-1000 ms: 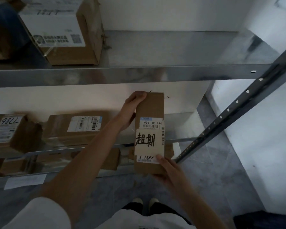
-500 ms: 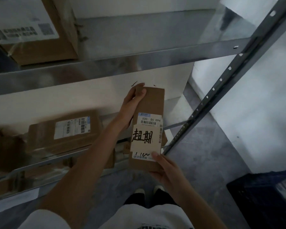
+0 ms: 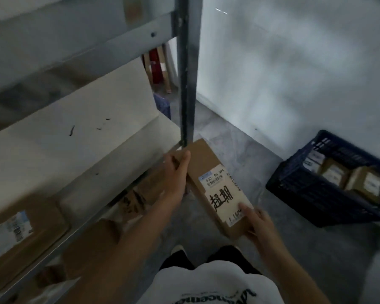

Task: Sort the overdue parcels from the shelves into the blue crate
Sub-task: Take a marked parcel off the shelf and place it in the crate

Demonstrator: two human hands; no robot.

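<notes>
Parcel [image 3: 215, 185] in both our grips, left hand [image 3: 176, 172] at its far end, right hand [image 3: 258, 222] at its near end, we have swung from the shelves [image 3: 79, 137] toward the blue crate [image 3: 298, 183], now near on our right.

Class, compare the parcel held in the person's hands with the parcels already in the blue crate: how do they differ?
The held parcel is gripped above the floor by the left hand and right hand; the crate parcels rest inside the blue crate. The held parcel is long and narrow; the crate parcels look squarer. Its label bears large handwritten characters; theirs are too blurred to read. All are brown cardboard with white labels.
</notes>
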